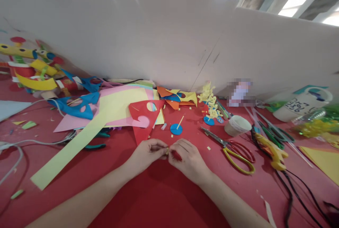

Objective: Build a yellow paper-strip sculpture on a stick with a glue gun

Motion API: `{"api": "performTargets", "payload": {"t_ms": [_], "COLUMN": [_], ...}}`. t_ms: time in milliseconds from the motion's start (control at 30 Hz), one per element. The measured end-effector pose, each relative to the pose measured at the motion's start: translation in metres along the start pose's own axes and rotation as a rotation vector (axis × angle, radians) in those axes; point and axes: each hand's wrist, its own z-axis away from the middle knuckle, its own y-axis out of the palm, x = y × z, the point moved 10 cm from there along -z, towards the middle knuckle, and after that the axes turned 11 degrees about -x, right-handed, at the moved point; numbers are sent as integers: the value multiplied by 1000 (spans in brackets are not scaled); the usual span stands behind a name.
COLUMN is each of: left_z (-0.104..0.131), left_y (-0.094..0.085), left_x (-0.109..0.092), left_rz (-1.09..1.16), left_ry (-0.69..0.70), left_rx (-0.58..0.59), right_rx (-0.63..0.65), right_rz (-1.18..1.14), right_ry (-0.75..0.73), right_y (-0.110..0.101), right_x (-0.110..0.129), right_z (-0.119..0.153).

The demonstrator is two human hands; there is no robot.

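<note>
My left hand [153, 152] and my right hand [185, 155] meet fingertip to fingertip over the red table. Between them is a tiny yellow piece [167, 151], pinched by the left thumb and fingers; its shape is mostly hidden. The right fingers are curled at the same spot, and what they hold I cannot make out. Just beyond stands a thin pale stick [181, 121] on a blue disc [176, 129]. A red cut-out mask [143, 117] lies beside the left hand. Past the disc, a yellow paper figure [210, 102] rises from another blue disc [209, 121].
Red-and-yellow-handled scissors [225, 147], a paper cup [237, 125] and a yellow glue gun [271, 152] lie to the right, with a white mug [293, 109] behind. On the left are yellow paper [69, 150], blue masks [71, 104], teal-handled pliers [96, 146] and a cable [23, 143]. A pale wall [159, 37] stands behind.
</note>
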Motion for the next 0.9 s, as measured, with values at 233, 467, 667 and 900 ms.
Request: {"api": "performTargets", "payload": {"t_ms": [233,467,667,900], "left_z": [3,5,5,7], "left_y": [-1,-1,-1,5], "left_x": [-9,-10,-9,-12], "left_rz": [36,31,-27,-84], "left_ry": [25,43,65,129], "left_rx": [-24,-30,-28,9], "right_rx": [-78,-75,-71,-79], "right_rz": [-158,-166,-170,-111], "right_ry": [216,216,212,180], "right_y": [-9,-8,-7,-7], "right_x": [-22,-23,-21,-16], "right_z": [1,2,3,2]}}
